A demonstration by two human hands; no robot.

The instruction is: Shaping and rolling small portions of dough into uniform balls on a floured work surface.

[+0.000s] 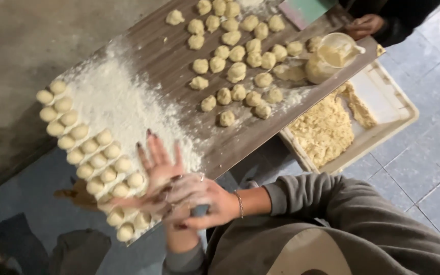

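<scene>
Floury left hand (pixel 158 168) and right hand (pixel 199 196) press together (blurred) over wooden board (pixel 154 40).

The smooth dough balls (pixel 93 155) lie just beyond and beside the fingertips of the pressed-together hands (pixel 179 191); they are pale cream, round and even, packed touching one another in two or three tight rows along the near edge of the board (pixel 179 46); the rows run away from the hands in a slanting line; the nearest few sit right under the raised fingers; a bed of loose white flour (pixel 123 102) spreads just past them; whether anything lies between the palms cannot be told.
</scene>
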